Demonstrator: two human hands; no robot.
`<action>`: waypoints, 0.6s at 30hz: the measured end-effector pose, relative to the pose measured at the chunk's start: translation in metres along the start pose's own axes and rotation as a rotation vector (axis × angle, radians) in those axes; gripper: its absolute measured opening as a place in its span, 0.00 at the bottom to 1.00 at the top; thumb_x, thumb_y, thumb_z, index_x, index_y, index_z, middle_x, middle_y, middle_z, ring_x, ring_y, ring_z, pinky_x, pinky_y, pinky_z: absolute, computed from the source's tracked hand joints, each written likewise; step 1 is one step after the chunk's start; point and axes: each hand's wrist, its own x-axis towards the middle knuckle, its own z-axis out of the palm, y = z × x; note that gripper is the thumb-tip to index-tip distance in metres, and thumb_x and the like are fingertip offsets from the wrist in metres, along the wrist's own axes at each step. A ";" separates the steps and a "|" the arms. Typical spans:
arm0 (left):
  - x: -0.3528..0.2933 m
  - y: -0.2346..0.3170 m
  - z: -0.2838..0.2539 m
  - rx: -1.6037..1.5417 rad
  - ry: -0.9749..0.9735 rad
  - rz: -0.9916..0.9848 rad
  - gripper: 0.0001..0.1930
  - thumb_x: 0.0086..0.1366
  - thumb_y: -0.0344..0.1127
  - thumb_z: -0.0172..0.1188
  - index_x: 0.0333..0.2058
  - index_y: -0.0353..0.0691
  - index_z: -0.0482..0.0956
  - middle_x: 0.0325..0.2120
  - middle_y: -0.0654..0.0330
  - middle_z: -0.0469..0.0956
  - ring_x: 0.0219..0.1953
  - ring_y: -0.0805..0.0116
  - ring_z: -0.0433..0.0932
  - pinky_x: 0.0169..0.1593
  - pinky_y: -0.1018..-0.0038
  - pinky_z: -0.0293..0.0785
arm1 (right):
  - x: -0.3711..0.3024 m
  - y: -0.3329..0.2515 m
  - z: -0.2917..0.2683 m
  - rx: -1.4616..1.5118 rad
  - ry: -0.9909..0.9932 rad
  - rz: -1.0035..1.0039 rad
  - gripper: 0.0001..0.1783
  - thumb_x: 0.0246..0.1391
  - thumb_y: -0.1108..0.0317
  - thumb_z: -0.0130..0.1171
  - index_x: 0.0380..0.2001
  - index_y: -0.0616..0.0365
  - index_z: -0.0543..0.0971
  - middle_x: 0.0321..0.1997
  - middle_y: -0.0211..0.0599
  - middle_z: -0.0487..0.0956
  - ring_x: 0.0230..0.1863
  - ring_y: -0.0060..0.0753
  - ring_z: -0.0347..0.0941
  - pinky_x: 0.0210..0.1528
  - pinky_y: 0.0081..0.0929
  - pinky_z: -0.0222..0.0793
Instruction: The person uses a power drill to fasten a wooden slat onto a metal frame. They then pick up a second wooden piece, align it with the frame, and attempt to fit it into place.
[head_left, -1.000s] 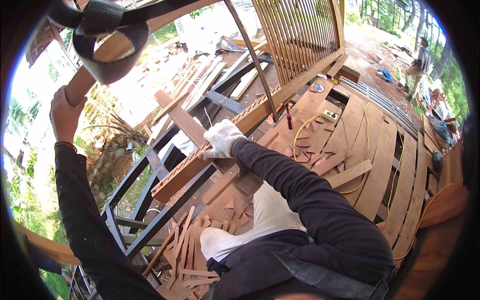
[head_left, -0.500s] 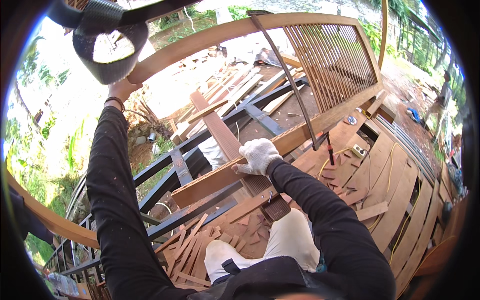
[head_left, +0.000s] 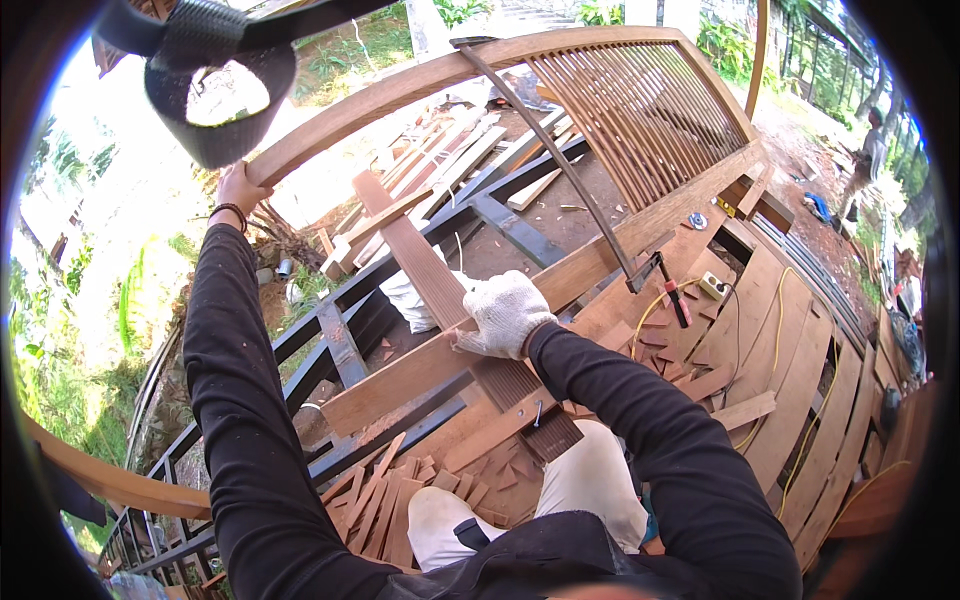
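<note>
A long wooden frame with a panel of thin slats [head_left: 640, 115] stretches away in front of me toward the far right. My left hand [head_left: 240, 190], bare with a dark bracelet at the wrist, grips the left end of its far rail [head_left: 380, 105]. My right hand [head_left: 505, 312], in a white knit glove, is wrapped round the near rail [head_left: 390, 385]. A metal bar clamp [head_left: 550, 145] spans the two rails beside the slats. Its dark-and-red handle [head_left: 678, 303] hangs below the near rail. Under the frame lies a grooved brown board [head_left: 425, 265].
Black metal beams [head_left: 345, 345] run beneath the frame. Wood offcuts [head_left: 385, 505] lie near my knees. A yellow cord and a power socket [head_left: 713, 285] rest on the planks [head_left: 800, 400] at right. A curved wooden piece [head_left: 130, 485] is at left; a person [head_left: 862, 170] stands far right.
The frame has tipped, so the near rail's notched edge has turned out of sight and its flat side shows. The slatted panel and clamp appear further left; both hands keep hold.
</note>
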 end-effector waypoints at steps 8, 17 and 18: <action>0.006 -0.008 0.073 -0.017 -0.047 -0.042 0.43 0.49 0.46 0.82 0.62 0.37 0.74 0.58 0.43 0.77 0.65 0.44 0.72 0.70 0.57 0.67 | 0.010 0.001 0.000 -0.059 -0.038 0.065 0.36 0.59 0.33 0.57 0.34 0.60 0.88 0.51 0.50 0.83 0.42 0.46 0.84 0.46 0.44 0.75; 0.013 -0.027 0.168 0.034 -0.225 -0.029 0.41 0.48 0.50 0.82 0.58 0.37 0.77 0.58 0.44 0.78 0.64 0.47 0.74 0.69 0.58 0.69 | 0.022 0.003 0.003 -0.008 -0.149 0.117 0.36 0.62 0.34 0.53 0.34 0.59 0.88 0.37 0.51 0.86 0.44 0.48 0.84 0.55 0.44 0.73; 0.013 -0.025 0.177 0.027 -0.239 -0.022 0.41 0.47 0.50 0.82 0.57 0.36 0.78 0.57 0.44 0.79 0.63 0.47 0.75 0.68 0.58 0.70 | 0.025 0.004 0.004 -0.036 -0.191 0.146 0.35 0.63 0.34 0.52 0.34 0.59 0.89 0.38 0.49 0.86 0.46 0.48 0.84 0.60 0.45 0.70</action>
